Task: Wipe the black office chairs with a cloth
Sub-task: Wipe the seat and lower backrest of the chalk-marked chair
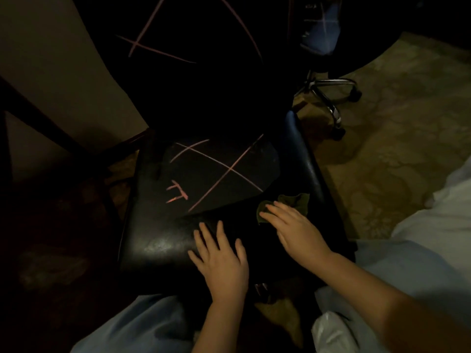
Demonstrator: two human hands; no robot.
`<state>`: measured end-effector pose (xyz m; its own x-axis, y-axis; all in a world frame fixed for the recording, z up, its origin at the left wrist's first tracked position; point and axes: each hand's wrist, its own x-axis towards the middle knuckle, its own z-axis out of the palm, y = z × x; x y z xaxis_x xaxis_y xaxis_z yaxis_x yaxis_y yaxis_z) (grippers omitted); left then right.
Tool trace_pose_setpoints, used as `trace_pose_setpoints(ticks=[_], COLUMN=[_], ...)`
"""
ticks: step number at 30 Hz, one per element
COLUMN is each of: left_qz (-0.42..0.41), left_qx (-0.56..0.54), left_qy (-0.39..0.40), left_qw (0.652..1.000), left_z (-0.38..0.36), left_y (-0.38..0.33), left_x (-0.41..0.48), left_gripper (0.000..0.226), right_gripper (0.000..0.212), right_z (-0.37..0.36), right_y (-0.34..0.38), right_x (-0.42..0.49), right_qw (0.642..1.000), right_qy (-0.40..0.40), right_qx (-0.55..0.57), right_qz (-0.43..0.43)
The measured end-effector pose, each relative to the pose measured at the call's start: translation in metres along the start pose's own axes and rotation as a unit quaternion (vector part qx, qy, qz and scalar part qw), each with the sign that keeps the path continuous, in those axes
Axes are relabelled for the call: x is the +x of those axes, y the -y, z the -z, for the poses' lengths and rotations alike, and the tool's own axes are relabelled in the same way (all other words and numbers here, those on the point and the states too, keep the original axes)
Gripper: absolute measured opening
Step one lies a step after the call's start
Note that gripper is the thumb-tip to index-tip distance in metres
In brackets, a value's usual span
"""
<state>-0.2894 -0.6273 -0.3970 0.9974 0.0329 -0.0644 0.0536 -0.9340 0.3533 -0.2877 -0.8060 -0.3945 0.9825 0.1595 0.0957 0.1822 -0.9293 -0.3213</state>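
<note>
On the front part of the black chair seat (163,240) both hands lie flat, palms down. The left hand (221,261) is spread with fingers apart and grips nothing — probably bracing the seat so it does not swivel under the rubbing. The right hand (293,228) presses, fingers extended and close together, on a dark green cloth (295,201) near the seat's right edge, beside the armrest (303,154); a flat palm spreads pressure over more cloth. The crumpled cloth shows only past the fingertips. Pink chalk-like lines (219,169) cross the seat's rear part and the backrest (204,72), while the near part looks glossy and unmarked — seemingly already wiped. A second chair's base (331,98) stands behind on patterned carpet (395,149).
</note>
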Motion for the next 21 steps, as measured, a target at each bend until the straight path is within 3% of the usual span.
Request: trace_pose_setpoints(ticks=[3,7,9,14,17,21], left_qz=[-0.008,-0.019,-0.024,-0.029,-0.037,-0.023], left_qx=[0.04,0.061,0.068,0.068,0.069,0.063], left_qy=[0.008,-0.006,-0.009,-0.034,-0.032,-0.017], left_qw=[0.999,0.998,0.997,0.997,0.996,0.998], left_z=[-0.012,-0.016,-0.016,-0.01,-0.004,0.009], left_y=[0.005,0.014,0.02,0.032,0.043,0.047], left_x=[0.0,0.004,0.005,0.012,0.016,0.025], left_gripper=[0.063,0.063,0.065,0.064,0.063,0.056], right_gripper=[0.046,0.038,0.038,0.035,0.04,0.058], right_z=[0.007,0.033,0.044,0.028,0.012,0.011], right_y=[0.001,0.01,0.006,-0.04,-0.043,-0.023], right_x=[0.003,0.015,0.024,0.035,0.027,0.007], right_qw=[0.995,0.944,0.93,0.985,0.987,0.997], right_qy=[-0.031,-0.069,-0.088,-0.081,-0.028,0.034], right_qx=[0.094,0.31,0.347,0.09,0.079,0.056], right_qz=[-0.011,-0.087,-0.087,-0.126,-0.138,-0.046])
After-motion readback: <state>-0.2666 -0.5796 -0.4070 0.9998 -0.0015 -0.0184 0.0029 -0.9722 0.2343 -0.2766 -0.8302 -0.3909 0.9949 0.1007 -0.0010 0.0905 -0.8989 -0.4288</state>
